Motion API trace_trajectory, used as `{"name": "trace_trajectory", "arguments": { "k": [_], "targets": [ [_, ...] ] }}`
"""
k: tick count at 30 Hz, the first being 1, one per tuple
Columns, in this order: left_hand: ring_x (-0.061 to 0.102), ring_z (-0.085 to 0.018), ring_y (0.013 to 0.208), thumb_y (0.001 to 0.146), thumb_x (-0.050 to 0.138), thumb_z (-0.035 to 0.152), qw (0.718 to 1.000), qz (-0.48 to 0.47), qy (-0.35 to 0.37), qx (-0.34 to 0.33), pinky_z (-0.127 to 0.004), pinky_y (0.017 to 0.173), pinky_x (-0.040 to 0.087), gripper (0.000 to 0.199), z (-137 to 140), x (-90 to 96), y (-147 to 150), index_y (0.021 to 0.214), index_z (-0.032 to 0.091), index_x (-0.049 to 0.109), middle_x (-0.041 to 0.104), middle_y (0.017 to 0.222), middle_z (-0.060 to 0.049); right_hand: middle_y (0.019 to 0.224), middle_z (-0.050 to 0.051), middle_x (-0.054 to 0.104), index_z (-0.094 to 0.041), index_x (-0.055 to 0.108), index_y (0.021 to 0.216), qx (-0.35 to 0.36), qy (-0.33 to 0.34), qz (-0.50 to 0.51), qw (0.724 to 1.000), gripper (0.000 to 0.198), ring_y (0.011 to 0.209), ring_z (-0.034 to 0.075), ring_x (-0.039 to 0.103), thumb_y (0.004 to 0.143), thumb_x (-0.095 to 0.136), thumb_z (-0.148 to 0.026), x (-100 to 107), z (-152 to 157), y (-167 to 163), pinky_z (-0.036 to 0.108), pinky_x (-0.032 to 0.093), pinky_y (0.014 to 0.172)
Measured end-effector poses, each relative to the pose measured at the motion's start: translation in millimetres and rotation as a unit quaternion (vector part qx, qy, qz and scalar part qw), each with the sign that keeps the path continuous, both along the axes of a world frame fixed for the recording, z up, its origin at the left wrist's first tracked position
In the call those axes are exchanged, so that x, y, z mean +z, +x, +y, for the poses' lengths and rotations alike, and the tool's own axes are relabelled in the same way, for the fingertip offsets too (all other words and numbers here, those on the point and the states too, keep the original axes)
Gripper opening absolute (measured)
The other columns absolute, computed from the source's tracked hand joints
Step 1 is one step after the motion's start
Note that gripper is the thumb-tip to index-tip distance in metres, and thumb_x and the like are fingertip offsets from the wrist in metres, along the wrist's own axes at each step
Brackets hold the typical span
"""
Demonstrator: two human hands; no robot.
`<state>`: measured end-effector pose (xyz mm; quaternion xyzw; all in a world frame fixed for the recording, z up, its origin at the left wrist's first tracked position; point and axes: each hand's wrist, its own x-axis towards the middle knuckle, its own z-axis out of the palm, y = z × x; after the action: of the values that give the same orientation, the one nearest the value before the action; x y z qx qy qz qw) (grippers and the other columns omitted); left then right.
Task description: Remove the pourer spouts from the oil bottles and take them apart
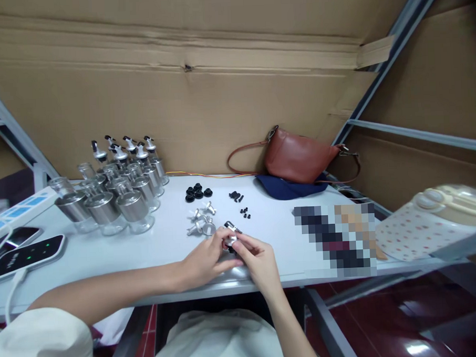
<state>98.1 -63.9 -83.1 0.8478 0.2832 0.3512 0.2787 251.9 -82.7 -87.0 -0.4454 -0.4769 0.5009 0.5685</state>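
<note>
1. Ref point: the pile of metal spouts [208, 230] on the worktop [165, 239]. All places below are relative to it.
2. Pour spout [232, 242] in work: just right of the pile and a bit nearer to me. Metal body, black lever tip [233, 226] up, a dark part showing below between my fingers.
3. My left hand [204, 260]: nearer to me than the pile, fingers closed on the spout from its left side, index curled around it.
4. My right hand [263, 259]: right of and nearer than the pile, thumb and fingers clamped on the same spout. Both hands meet at it; exact contact under the fingers is hidden.
5. Black stoppers [198, 194]: a cluster just beyond the pile.
6. Black levers [234, 196]: small heap, beyond and to the right of the pile.
7. Small black caps [245, 214]: right of the pile, loosely scattered, nearer than the levers.
8. Glass bottles [132, 207] with metal bands: left of the pile, well apart from it. Front ones open-necked, back ones carry spouts with black tips.
9. Brown handbag [296, 155]: far right beyond the pile, resting on a navy cloth item [286, 189].
10. Device with green lights [28, 257]: far left of the pile, white cable plugged in.
</note>
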Motion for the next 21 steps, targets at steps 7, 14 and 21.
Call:
{"name": "trace_trajectory", "arguments": {
  "k": [7,14,21],
  "targets": [
    [0.046,-0.01,0.062,0.094,0.038,0.038,0.999,0.001,-0.032,-0.029,-0.024,0.059,0.041,0.03,-1,5.4,-5,0.118,0.02,0.039,0.054,0.097,-0.004,0.096,0.007,0.074,-0.017,0.071,0.107,0.051,0.086,-0.124,0.987,0.042,0.087,0.023,0.068,0.086,0.052,-0.049,0,-6,1,0.031,0.053,0.078],
    [0.044,-0.011,0.058,0.094,0.03,0.041,0.999,0.021,0.042,-0.026,-0.025,0.056,0.038,0.028,-1,-1.9,-9,0.11,0.018,0.034,0.051,0.082,-0.002,0.106,0.007,0.071,-0.019,0.066,0.114,0.044,0.121,-0.146,0.981,0.041,0.102,0.023,0.064,0.091,0.046,-0.047,2,-7,3,0.03,0.051,0.085],
    [0.044,-0.01,0.053,0.089,0.047,0.045,0.992,0.03,0.123,-0.018,-0.021,0.05,0.035,0.031,-3,-5.6,-10,0.101,0.021,0.032,0.051,0.077,0.001,0.116,0.007,0.068,-0.024,0.066,0.114,0.038,0.132,-0.146,0.98,0.033,0.108,0.023,0.062,0.087,0.055,-0.039,-1,-9,5,0.036,0.048,0.094]
  ]
}}
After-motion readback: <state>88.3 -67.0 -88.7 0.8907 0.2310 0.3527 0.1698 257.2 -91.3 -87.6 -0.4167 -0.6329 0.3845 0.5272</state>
